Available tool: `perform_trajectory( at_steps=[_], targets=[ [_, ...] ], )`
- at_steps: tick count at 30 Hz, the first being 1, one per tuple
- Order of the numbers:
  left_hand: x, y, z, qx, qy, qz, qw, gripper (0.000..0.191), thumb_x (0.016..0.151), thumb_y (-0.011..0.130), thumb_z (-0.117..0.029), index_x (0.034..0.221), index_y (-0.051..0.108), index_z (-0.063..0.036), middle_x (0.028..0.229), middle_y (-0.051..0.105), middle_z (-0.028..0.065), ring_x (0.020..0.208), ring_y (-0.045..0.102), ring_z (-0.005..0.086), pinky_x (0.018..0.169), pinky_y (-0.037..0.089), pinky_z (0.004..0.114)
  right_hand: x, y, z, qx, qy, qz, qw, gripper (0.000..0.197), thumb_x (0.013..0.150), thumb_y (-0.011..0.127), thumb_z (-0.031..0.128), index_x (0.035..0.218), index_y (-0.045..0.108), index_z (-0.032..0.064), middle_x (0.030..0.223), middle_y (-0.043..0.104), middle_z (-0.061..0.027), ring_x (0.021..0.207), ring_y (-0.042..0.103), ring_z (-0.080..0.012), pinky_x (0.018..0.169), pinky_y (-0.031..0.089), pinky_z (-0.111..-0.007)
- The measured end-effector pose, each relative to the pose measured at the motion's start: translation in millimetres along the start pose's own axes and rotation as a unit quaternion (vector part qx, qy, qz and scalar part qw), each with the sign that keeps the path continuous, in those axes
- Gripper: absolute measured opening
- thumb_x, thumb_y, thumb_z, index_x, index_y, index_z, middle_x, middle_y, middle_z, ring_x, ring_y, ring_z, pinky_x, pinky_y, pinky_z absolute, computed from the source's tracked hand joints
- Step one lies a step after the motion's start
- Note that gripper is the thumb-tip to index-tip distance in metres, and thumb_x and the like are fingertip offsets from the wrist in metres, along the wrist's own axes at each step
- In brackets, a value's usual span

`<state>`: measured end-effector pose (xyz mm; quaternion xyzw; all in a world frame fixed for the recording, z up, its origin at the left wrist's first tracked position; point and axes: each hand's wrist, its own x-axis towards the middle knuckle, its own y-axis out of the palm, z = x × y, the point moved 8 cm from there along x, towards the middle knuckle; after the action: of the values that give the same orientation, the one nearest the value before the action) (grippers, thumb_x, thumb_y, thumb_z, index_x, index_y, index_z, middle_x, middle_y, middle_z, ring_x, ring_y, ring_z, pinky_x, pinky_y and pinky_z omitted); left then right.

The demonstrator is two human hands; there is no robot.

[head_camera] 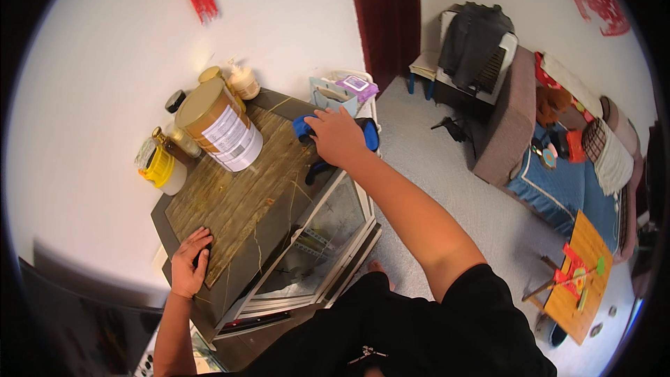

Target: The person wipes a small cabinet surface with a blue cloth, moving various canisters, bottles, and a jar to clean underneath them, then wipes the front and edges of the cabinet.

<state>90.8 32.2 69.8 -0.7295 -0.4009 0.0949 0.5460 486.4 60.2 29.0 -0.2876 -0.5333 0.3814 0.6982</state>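
My left hand (191, 264) rests on the near left edge of a cabinet top (230, 214) with a wood-grain mat or panel and a dark marbled border. Something small and black shows between its thumb and fingers, mostly hidden. My right hand (337, 136) reaches over the far right end, on a blue and black object (303, 126). It covers the middle of that object, so what it is and how firmly it is held cannot be told. Between the hands, toward the wall, stands a large gold-lidded can (222, 128) with a white label.
Along the wall stand a pump bottle (244, 81), a yellow-and-white tub (165, 170) and a brown bottle (172, 147). Beyond the right end is a white rack (372, 110) with a purple wipes pack (357, 85). A sofa (549, 167) and wooden table (586, 277) stand right.
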Motion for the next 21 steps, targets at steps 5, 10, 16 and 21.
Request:
perform_trajectory(
  at_steps=[5,10,16,21],
  targets=[
    [16,-8,0,0.058,-0.058,0.005,0.997,0.018,0.090,0.061,-0.005,0.103,0.073,-0.0025,0.113,0.072,0.0151,0.111,0.067,0.0358,0.096,0.052,0.041,33,16,3,0.035,-0.088,0.018,0.995,0.043,0.094,0.065,0.023,0.135,0.059,0.0127,0.139,0.058,-0.0140,0.133,0.050,-0.0337,0.114,0.035,-0.051],
    [120,7,-138,0.227,0.275,-0.090,0.930,0.026,0.076,0.073,-0.005,0.102,0.072,-0.0048,0.105,0.071,0.0103,0.110,0.066,0.0285,0.097,0.054,0.043,73,46,-2,0.035,-0.134,0.063,0.988,0.046,0.094,0.065,0.023,0.138,0.056,0.0122,0.140,0.057,-0.0155,0.134,0.049,-0.0368,0.113,0.036,-0.052],
    [236,85,-121,0.383,0.245,-0.057,0.889,0.029,0.088,0.060,-0.016,0.110,0.071,-0.0012,0.115,0.069,0.0129,0.125,0.057,0.0299,0.114,0.037,0.046,111,74,13,0.057,-0.171,0.075,0.981,0.047,0.093,0.065,0.026,0.138,0.055,0.0137,0.142,0.055,-0.0152,0.135,0.049,-0.0386,0.114,0.034,-0.054],
    [265,128,-63,0.625,0.042,0.159,0.763,0.042,0.094,0.050,-0.024,0.121,0.070,0.0004,0.130,0.066,0.0170,0.132,0.051,0.0332,0.121,0.021,0.047,129,88,8,0.084,-0.178,0.081,0.977,0.048,0.092,0.066,0.025,0.137,0.056,0.0124,0.142,0.055,-0.0163,0.134,0.049,-0.0397,0.113,0.035,-0.053]
  ],
)
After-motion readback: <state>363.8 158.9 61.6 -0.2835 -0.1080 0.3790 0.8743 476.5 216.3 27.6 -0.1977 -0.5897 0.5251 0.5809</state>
